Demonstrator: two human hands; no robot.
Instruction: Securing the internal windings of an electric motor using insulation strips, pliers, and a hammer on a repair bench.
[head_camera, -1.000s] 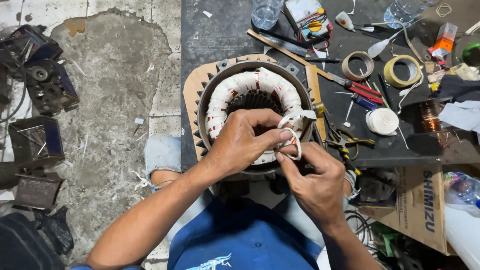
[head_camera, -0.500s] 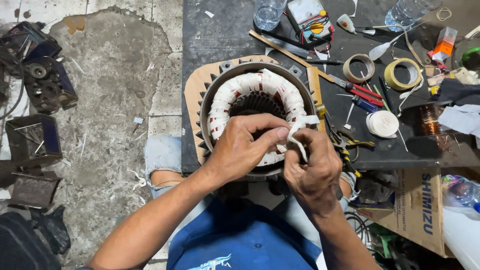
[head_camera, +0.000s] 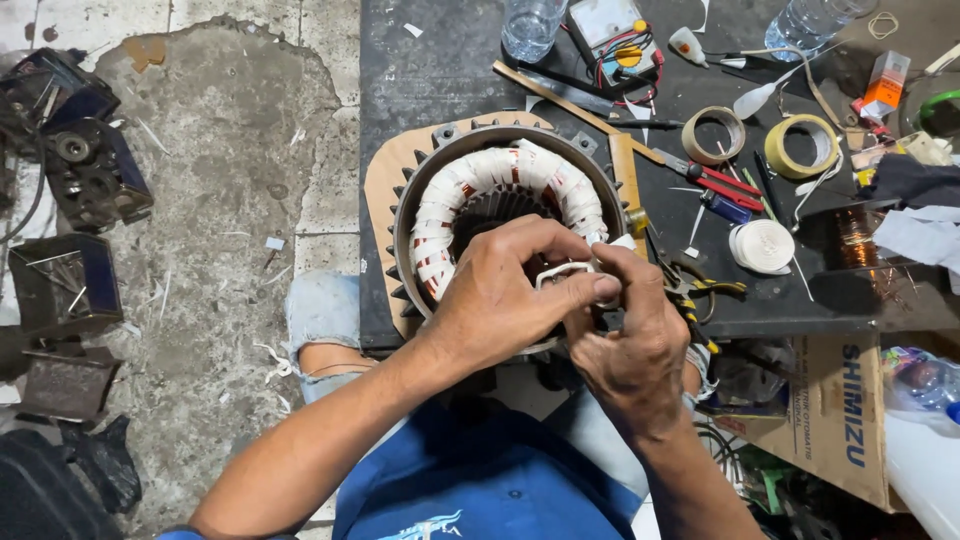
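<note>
While looking down at the near right rim of the round grey metal stator (head_camera: 500, 190) with its white-wrapped copper coils, finds both hands drawn tight together, knuckle against knuckle. Shows the left hand (head_camera: 500, 300) coming in from the near left and lying across the ring's near arc, thumb and forefinger pinched on a thin white strip (head_camera: 565, 270). Shows the right hand (head_camera: 630, 345) rising from the near right, fingertips closed on the same strip at its right end, though partly hidden behind the left forefinger.

Places the strip just far of both palms and touching the wound coil. Runs its long axis left to right, roughly along the rim, bent into a shallow loop. Puts the left hand nearer the loop's middle and the right hand nearer its free end. Cannot tell whether the loop passes under the winding or only lies against it.

Sets the stator, bore up, on a tan wooden board (head_camera: 385, 190) at the near edge of a dark worktop (head_camera: 430, 70), directly far of the hands. Leaves well apart, to the right, a flat white tape coil (head_camera: 762, 245), a brown tape roll (head_camera: 713, 133), a yellow tape roll (head_camera: 800, 145) and red-handled pliers (head_camera: 725, 185), none within touch of either hand.
</note>
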